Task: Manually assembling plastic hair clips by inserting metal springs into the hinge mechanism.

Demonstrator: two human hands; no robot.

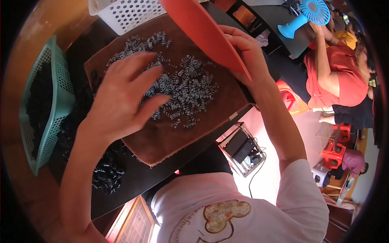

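Observation:
Many small metal coil springs (188, 87) lie loose in a spread pile on a brown cloth (158, 143). Above the left part of that pile is my left hand (125, 87), fingers spread and slightly blurred, with no object visible in it. Whether its fingertips touch the springs I cannot tell. My right hand (249, 50) grips the edge of a red plastic tray or shallow dish (202, 34), held tilted over the cloth's far right side. The inside of the red piece is not clearly visible.
A green perforated basket (58, 93) with dark contents stands at the left. Small black parts (108, 172) lie on the dark table near it. A white perforated basket (133, 16) is at the back. To the right are a blue fan (314, 12) and a seated person in red (338, 77).

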